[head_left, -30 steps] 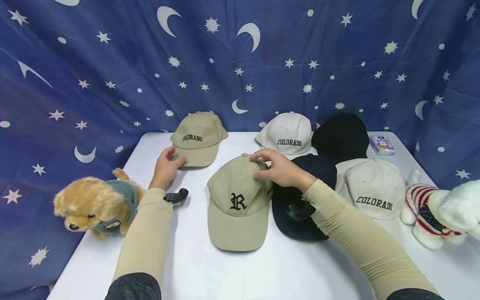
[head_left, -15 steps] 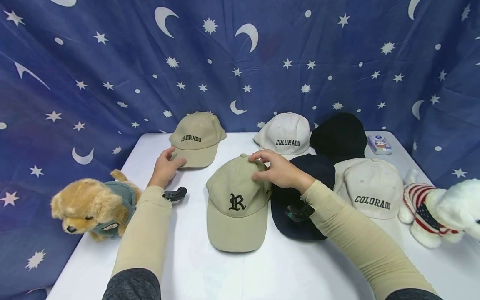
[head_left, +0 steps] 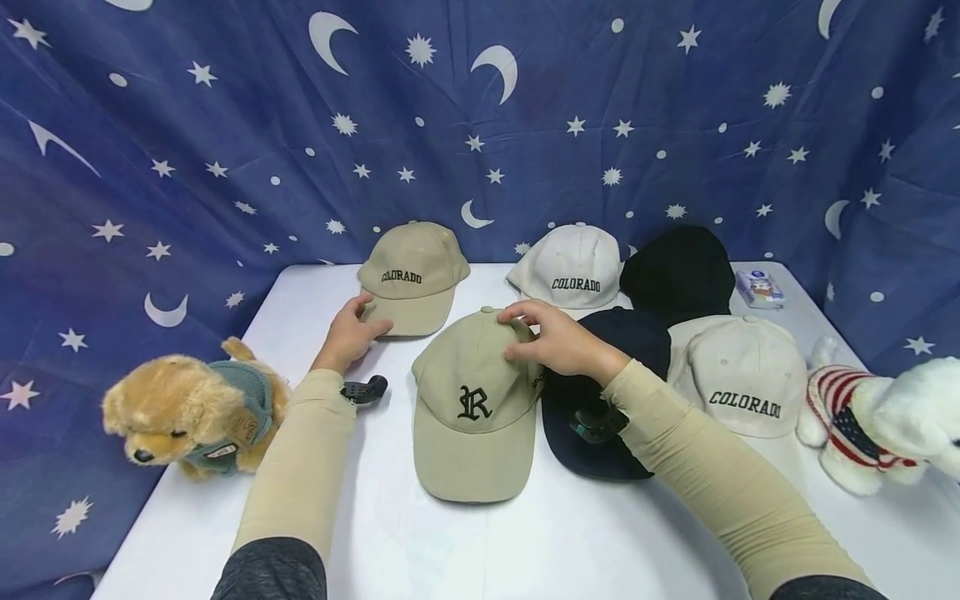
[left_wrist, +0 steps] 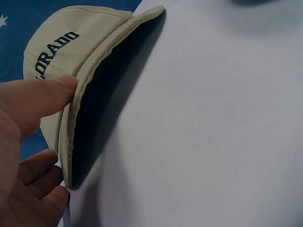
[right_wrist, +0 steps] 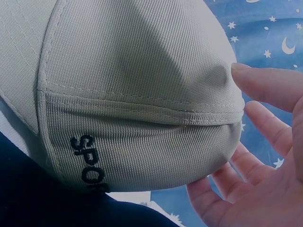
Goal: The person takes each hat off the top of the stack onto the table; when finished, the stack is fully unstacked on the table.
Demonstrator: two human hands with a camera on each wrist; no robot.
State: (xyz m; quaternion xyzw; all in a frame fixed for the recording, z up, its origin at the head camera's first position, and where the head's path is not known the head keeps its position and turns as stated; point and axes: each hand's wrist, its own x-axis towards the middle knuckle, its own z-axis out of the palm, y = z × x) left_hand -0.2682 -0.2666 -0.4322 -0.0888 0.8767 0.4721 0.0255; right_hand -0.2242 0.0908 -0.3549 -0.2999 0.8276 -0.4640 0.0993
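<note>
A tan baseball cap [head_left: 408, 268] lettered COLORADO sits at the back left. My left hand [head_left: 351, 336] holds its brim by the near left corner. In the left wrist view, the thumb [left_wrist: 52, 94] lies on the brim edge [left_wrist: 102, 56], and the other fingers are at its side, their tips partly hidden. Front and centre lies a khaki baseball cap [head_left: 474, 417] with a black R. My right hand [head_left: 562, 340] grips its crown near the top. In the right wrist view, thumb and fingers curve around the crown [right_wrist: 142, 56], beside the letters SPO.
A navy cap [head_left: 630, 333] lies under my right wrist. Behind and right are a white COLORADO cap [head_left: 576, 258], a black cap [head_left: 678, 271], a cream cap [head_left: 746, 375] and a small pack [head_left: 761, 289]. Plush dogs flank the white table: brown [head_left: 180, 408], white [head_left: 911, 417].
My left hand has shifted slightly right, and the tan COLORADO cap has slid right with it. My right hand and the khaki cap have stayed put.
</note>
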